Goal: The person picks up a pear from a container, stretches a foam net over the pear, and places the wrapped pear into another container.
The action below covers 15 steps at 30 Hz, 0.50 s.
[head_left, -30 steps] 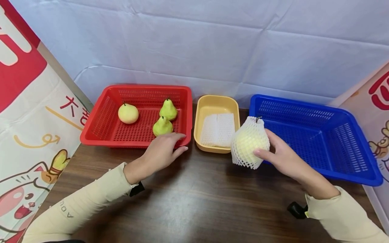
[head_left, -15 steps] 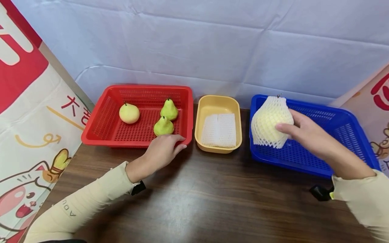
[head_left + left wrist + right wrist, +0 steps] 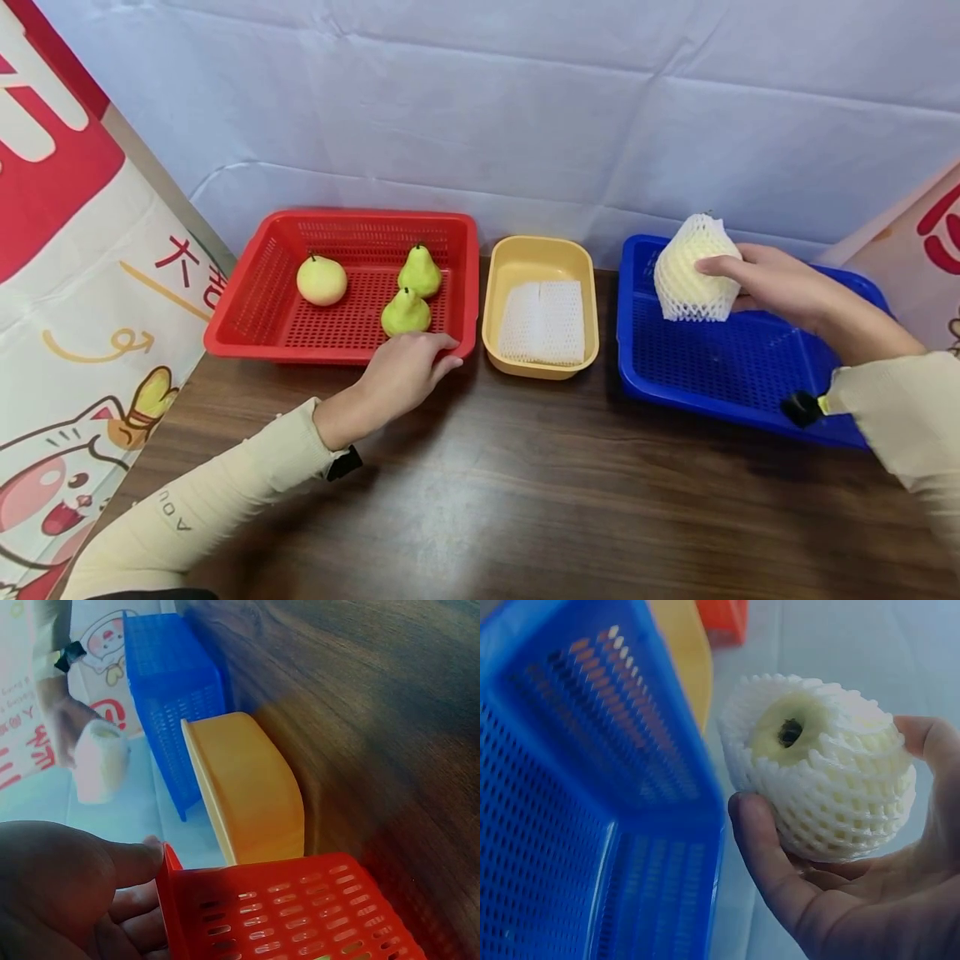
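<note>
My right hand [image 3: 783, 287] holds a pale yellow pear [image 3: 697, 271] wrapped in a white foam net, over the back of the blue basket [image 3: 705, 375]. Thumb and fingers curl round the net, and the pear's dark hollow end [image 3: 789, 733] shows through its opening in the right wrist view. My left hand [image 3: 397, 375] grips the front right rim of the red basket [image 3: 300, 353], its thumb [image 3: 139, 862] on the edge in the left wrist view. Inside that basket lie a round yellow pear [image 3: 322, 281] and two green pears [image 3: 406, 313], close together.
Between the baskets stands a yellow bin [image 3: 540, 260] with flat white foam nets [image 3: 542, 321] in it. Everything stands on a brown wooden table [image 3: 525, 500], with a pale cloth [image 3: 480, 108] hanging behind and printed panels at both sides.
My right hand has carried the netted pear right and back, from between the yellow bin and blue basket to over the blue basket's far side. The left hand stays at the red rim.
</note>
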{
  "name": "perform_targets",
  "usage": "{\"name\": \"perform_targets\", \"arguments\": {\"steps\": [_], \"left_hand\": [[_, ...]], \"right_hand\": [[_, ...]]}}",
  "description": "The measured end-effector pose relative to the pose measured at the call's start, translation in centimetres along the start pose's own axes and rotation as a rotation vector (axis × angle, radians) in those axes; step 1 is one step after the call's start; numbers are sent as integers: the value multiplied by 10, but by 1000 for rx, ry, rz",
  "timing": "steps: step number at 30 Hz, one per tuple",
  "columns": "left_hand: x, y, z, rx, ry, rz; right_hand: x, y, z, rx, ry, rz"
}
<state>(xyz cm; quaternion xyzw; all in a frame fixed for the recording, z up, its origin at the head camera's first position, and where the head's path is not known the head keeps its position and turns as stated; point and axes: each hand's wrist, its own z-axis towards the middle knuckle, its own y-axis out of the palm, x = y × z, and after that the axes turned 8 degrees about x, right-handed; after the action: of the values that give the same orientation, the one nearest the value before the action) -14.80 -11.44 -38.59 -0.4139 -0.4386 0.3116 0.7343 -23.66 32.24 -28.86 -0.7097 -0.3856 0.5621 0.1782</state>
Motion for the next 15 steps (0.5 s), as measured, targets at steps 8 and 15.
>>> {"name": "perform_targets", "arguments": {"steps": [8,15], "left_hand": [[0,2,0,11,15,5],[0,1,-1,11,17,8]], "right_hand": [[10,-2,21,-32,75,-55],[21,1,37,-62,126,-65]]}}
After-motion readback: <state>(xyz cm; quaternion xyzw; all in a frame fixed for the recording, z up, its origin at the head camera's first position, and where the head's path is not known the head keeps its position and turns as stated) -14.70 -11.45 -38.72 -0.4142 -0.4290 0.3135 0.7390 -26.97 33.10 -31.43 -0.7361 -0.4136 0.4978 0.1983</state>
